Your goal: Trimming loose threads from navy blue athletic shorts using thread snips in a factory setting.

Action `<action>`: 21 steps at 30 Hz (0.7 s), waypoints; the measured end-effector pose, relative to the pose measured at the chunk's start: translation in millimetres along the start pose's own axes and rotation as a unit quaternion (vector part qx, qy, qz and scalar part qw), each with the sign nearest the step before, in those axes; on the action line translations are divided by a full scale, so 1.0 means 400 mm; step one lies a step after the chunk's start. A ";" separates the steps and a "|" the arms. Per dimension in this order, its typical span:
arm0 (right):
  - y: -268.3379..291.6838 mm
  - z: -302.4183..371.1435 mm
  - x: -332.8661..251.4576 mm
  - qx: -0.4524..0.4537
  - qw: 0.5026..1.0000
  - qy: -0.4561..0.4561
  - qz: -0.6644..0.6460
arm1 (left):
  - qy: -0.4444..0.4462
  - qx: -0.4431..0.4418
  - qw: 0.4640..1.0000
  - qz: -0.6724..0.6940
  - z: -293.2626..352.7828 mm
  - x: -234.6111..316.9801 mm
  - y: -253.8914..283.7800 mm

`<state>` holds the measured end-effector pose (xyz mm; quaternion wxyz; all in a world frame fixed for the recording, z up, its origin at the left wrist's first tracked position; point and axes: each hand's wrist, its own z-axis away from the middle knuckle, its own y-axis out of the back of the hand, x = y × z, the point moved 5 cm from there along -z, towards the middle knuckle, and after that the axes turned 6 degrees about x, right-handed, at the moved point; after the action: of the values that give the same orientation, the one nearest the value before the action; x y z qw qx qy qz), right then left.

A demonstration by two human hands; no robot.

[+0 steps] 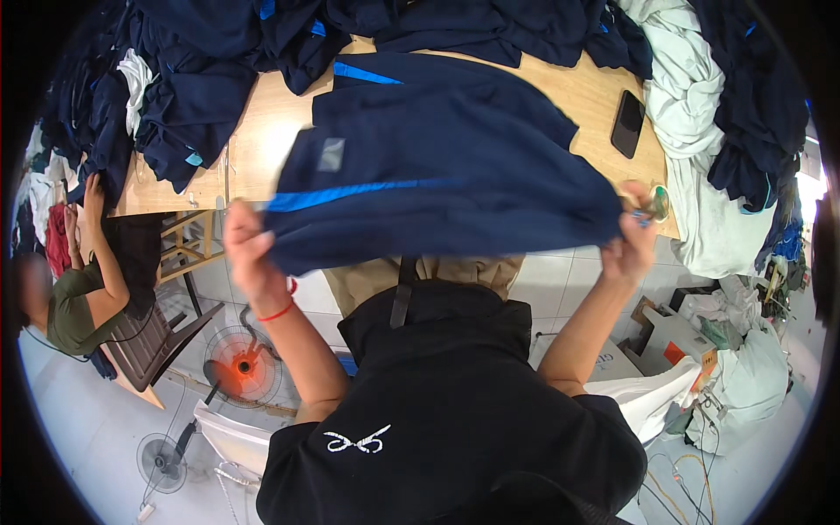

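Note:
A navy garment (455,214) with a bright blue stripe and a small grey patch is stretched sideways above the near edge of the table, blurred by motion. Its exact kind is not plain. My left hand (249,254) is closed on its left end, and my right hand (632,241) grips the right end. A round gold-rimmed item with green in it (659,201) shows at my right fingers; I cannot make out what it is. Behind the held cloth, more navy fabric with a blue stripe (367,72) lies on the table.
Heaps of navy garments (201,96) line the wooden table (262,122)'s far and left sides. A black phone (627,124) lies at the right, beside pale cloth (687,96) draping over the edge. Fans (243,366) stand on the floor at left, near another person (79,302).

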<state>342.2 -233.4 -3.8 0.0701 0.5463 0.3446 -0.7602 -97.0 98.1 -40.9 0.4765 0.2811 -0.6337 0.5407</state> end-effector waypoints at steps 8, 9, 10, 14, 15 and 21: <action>-0.060 -0.171 0.028 0.133 0.857 0.196 0.458 | 0.008 0.021 0.931 -0.365 -0.220 -0.063 -0.147; -0.013 -0.188 0.080 0.159 0.848 0.186 0.470 | -0.042 -0.018 0.897 -0.440 -0.203 -0.088 -0.164; -0.006 -0.180 0.120 0.155 0.863 0.157 0.455 | -0.092 -0.050 0.852 -0.514 -0.170 -0.119 -0.163; 0.107 -0.165 0.163 0.242 0.820 0.134 0.501 | -0.153 -0.128 0.758 -0.621 -0.057 -0.271 -0.100; 0.165 -0.183 0.161 0.252 0.815 0.135 0.505 | -0.162 -0.139 0.716 -0.665 -0.033 -0.281 -0.121; 0.332 -0.353 -0.024 0.271 0.725 0.299 0.558 | -0.110 -0.165 0.709 -0.676 -0.040 -0.284 -0.142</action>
<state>520.5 -251.1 -78.1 0.2235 0.8347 -0.2399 -0.4425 1.1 80.7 -120.9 0.6801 0.6092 -0.4011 -0.0739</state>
